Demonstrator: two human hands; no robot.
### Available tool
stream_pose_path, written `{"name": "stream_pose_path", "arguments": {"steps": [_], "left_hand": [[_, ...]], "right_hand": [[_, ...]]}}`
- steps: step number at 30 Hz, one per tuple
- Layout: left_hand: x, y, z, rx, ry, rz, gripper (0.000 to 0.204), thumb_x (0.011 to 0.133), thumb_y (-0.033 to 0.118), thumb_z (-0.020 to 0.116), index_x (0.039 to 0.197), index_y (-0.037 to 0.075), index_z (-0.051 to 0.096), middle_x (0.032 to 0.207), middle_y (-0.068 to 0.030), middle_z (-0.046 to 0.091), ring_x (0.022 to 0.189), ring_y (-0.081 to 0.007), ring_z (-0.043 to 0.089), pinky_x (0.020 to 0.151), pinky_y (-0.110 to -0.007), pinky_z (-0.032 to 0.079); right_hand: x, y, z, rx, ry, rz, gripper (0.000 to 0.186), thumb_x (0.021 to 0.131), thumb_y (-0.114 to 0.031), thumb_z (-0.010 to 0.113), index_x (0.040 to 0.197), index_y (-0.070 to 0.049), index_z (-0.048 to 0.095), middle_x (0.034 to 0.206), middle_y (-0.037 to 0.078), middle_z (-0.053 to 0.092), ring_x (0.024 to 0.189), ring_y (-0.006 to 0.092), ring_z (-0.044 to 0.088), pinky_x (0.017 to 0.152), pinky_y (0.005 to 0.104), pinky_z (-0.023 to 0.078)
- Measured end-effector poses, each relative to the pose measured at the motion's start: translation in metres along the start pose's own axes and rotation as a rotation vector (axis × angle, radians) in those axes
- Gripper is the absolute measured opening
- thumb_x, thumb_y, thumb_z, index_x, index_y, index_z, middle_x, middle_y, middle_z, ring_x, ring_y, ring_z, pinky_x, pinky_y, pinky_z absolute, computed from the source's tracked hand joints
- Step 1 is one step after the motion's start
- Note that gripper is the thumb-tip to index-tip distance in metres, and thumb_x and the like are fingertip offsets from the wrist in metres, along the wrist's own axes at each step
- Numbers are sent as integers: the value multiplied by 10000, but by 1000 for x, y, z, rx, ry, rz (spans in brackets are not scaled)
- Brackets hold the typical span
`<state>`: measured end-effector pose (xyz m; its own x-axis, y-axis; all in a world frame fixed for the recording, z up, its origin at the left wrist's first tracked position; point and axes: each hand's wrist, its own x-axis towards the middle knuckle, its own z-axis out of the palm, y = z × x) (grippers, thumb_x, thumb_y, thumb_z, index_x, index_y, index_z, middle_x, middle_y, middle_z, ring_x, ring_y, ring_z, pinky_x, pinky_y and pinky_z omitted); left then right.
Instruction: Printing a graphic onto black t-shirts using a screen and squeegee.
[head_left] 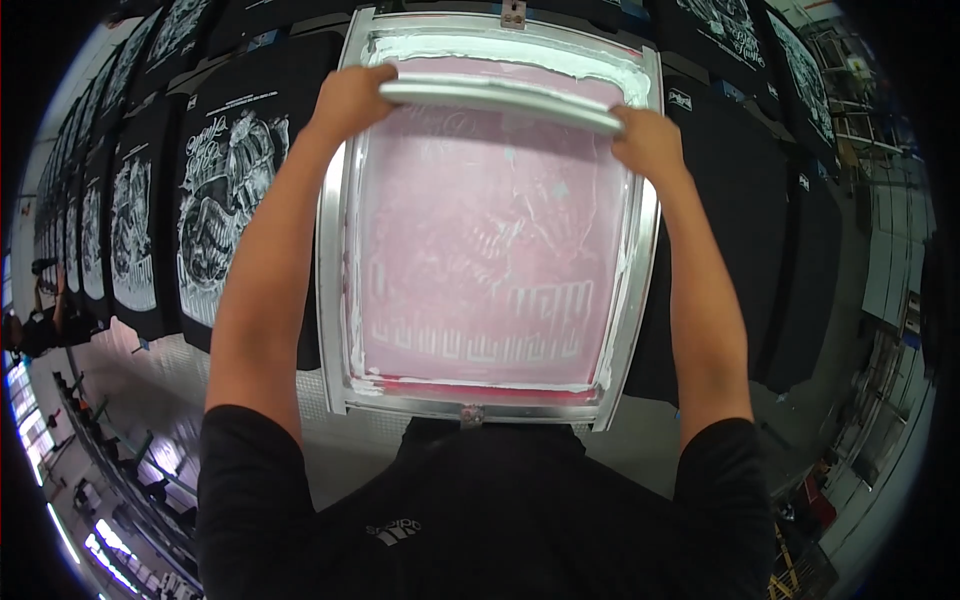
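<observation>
My left hand point(355, 98) is closed round the left end of a long pale squeegee point(500, 98). The right end of it is gripped by my right hand point(650, 142). The squeegee lies across the far part of a pink printing screen point(470, 250), tilted a little down to the right. A silver metal frame point(333, 260) surrounds the mesh. White ink point(510, 50) is heaped along the far edge, beyond the squeegee, and smeared down both sides. A faint design shows through the mesh. The squeegee's lower edge is hard to make out.
Black shirts with white prints point(235, 190) lie in a row on boards to the left. A plain black shirt point(725, 220) lies right of the frame. Another person point(45, 320) stands at the far left. A metal clamp point(472, 414) holds the frame's near edge.
</observation>
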<state>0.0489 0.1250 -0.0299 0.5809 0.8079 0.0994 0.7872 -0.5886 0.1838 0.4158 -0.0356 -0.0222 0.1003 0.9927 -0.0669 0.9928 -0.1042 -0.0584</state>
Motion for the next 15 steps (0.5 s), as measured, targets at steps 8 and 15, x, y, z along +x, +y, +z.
{"name": "stream_pose_path", "arguments": {"steps": [8, 15], "left_hand": [[56, -23, -33, -20, -13, -106, 514, 686, 472, 825, 1064, 146, 700, 996, -161, 704, 937, -361, 667, 839, -440, 522], [-189, 94, -53, -644, -483, -278, 263, 941, 267, 629, 1073, 46, 679, 998, -146, 691, 964, -296, 656, 874, -422, 494]], "right_hand": [[117, 20, -49, 95, -61, -137, 521, 644, -170, 603, 1150, -99, 706, 1055, 179, 711, 1007, 354, 673, 887, 420, 534], [148, 64, -60, 239, -134, -188, 504, 560, -161, 675, 1047, -35, 717, 856, 200, 717, 816, 337, 697, 790, 383, 546]]}}
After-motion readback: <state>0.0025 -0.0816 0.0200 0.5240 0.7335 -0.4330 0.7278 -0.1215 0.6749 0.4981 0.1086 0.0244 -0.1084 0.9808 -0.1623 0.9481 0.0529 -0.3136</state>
